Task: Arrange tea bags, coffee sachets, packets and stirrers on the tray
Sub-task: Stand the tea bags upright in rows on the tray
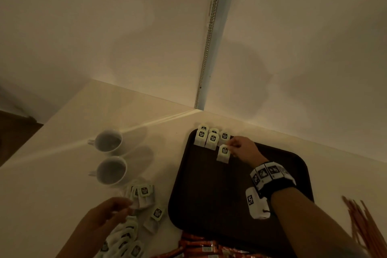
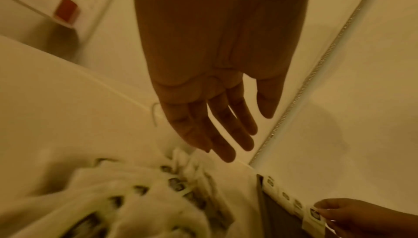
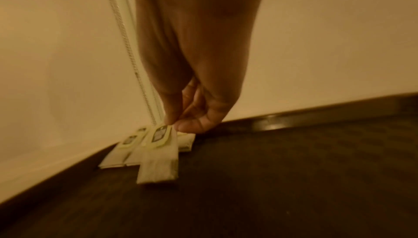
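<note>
Dim cream counter (image 1: 62,163) carries a dark tray (image 1: 209,195). Right hand (image 1: 240,146) pinches a tea bag (image 1: 223,153) by its tag, upper centre; lower it flush beside the row. Left hand (image 1: 111,209) hovers spread over the loose pile (image 1: 144,195).

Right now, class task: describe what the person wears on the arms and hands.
Both hands are bare, no gloves or sleeves. The right wrist carries a black band with white square-coded marker tiles and a white marked block. The left hand shows no rings; its wrist is out of view.
</note>
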